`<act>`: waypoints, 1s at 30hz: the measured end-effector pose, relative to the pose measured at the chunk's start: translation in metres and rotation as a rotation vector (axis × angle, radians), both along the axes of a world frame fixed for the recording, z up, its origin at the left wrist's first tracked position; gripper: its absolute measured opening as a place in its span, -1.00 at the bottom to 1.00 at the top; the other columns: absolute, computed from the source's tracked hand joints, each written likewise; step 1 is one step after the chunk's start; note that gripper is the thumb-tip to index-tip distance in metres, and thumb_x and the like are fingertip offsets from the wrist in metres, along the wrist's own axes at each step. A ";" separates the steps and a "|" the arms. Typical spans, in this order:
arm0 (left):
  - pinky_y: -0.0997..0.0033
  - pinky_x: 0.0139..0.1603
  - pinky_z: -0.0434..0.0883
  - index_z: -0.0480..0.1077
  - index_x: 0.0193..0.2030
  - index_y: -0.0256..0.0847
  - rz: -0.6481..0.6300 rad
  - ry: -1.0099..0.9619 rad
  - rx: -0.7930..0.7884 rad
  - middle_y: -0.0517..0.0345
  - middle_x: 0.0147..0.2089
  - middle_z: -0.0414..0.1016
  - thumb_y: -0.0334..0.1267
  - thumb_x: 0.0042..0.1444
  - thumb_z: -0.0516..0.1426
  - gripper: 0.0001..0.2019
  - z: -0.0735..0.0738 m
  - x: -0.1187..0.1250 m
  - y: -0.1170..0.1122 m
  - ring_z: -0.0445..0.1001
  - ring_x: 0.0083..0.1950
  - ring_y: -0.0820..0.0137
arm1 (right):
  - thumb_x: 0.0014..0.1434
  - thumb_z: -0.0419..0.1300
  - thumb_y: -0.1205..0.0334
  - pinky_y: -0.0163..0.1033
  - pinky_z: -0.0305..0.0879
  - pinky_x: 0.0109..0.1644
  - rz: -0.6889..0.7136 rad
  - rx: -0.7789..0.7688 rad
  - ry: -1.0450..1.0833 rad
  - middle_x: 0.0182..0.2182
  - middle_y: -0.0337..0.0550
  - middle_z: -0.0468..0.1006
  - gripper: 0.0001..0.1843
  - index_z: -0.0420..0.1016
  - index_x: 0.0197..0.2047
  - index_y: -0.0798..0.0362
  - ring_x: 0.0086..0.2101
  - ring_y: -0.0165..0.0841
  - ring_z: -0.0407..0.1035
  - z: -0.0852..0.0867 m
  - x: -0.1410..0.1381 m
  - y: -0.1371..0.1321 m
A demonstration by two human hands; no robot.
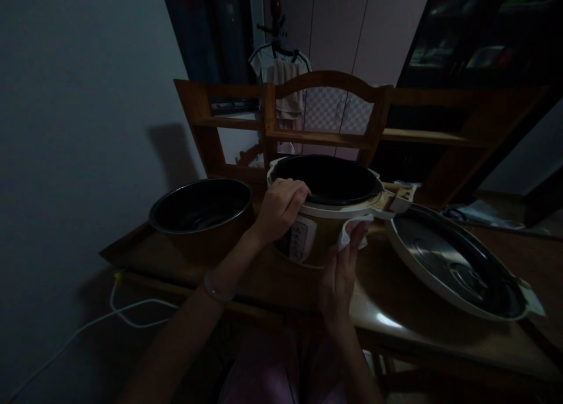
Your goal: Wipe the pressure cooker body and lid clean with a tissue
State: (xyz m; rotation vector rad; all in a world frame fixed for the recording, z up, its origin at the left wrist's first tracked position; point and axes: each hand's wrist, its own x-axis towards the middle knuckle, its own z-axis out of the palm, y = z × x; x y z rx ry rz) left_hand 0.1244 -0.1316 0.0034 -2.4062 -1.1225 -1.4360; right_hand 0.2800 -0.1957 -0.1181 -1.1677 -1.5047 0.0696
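Observation:
A rice cooker body (321,216) stands open on the wooden table (409,328), its dark cavity facing up. My left hand (279,207) is curled over the cooker's near left rim, gripping it. My right hand (341,269) presses a white cloth (354,231) against the cooker's front side, just under the rim. The cooker's hinged lid (457,263) lies open to the right, its shiny inner plate up. The dark inner pot (200,207) sits on the table to the left of the cooker.
A wooden shelf rack (325,108) stands behind the cooker, with clothes on hangers (284,70) beyond it. A white cable (127,316) hangs off the table's left side along the wall. The room is dim.

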 end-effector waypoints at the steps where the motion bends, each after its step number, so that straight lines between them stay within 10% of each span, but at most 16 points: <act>1: 0.21 0.03 0.29 0.41 -0.20 -0.16 -0.012 -0.023 -0.007 0.11 -0.23 0.52 -0.17 0.49 -0.21 -0.60 -0.001 0.001 -0.002 0.41 -0.15 0.33 | 0.52 -0.19 0.26 0.34 -0.29 0.47 0.006 0.019 -0.026 0.52 -0.10 -0.44 -0.33 -0.40 0.57 -0.11 0.46 -0.06 -0.49 0.002 0.000 0.001; 9: 0.18 -0.03 0.26 0.42 -0.30 -0.17 -0.026 0.042 -0.067 0.14 -0.31 0.49 -0.07 0.49 -0.22 -0.51 0.005 -0.002 -0.002 0.40 -0.23 0.34 | 0.49 -0.08 0.26 0.37 -0.16 0.45 0.035 -0.025 -0.443 0.52 -0.09 -0.34 -0.30 -0.29 0.57 -0.08 0.46 0.04 -0.42 -0.034 0.004 -0.012; 19: 0.22 -0.10 0.27 0.36 -0.42 -0.18 -0.056 0.140 -0.157 0.16 -0.38 0.48 0.03 0.48 -0.27 -0.41 0.019 -0.007 -0.004 0.41 -0.29 0.37 | 0.51 -0.13 0.10 0.46 -0.31 0.42 -0.014 -0.013 -0.365 0.49 -0.02 -0.64 -0.26 -0.49 0.56 -0.03 0.43 0.11 -0.65 0.010 -0.001 0.002; 30: 0.21 -0.02 0.29 0.49 -0.32 -0.18 0.047 -0.035 -0.061 0.13 -0.30 0.59 -0.08 0.49 -0.24 -0.44 0.000 0.005 0.005 0.47 -0.24 0.35 | 0.51 -0.06 0.09 0.40 -0.20 0.44 0.002 -0.010 -0.543 0.51 0.02 -0.52 -0.25 -0.43 0.57 -0.11 0.45 0.11 -0.55 -0.009 0.019 -0.006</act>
